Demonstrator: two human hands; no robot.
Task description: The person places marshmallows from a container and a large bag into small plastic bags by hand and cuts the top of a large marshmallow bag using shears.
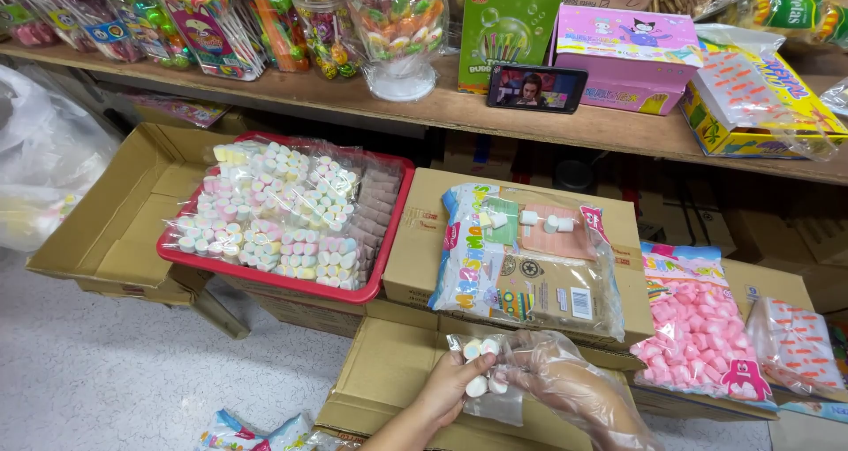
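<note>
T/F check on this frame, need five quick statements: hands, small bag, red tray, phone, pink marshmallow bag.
1. The left hand holds a small clear bag of marshmallows. True.
2. The right hand is bare. False: a clear plastic glove covers it.
3. The red tray is empty. False: it holds bagged pastel marshmallows.
4. The phone rests on the wooden shelf. True.
5. The pink marshmallow bag lies left of the tray. False: it lies far right.

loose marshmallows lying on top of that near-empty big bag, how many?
3 on the big bag: one left, one middle, one right. The right may be two touching; more may be hidden inside.
</note>
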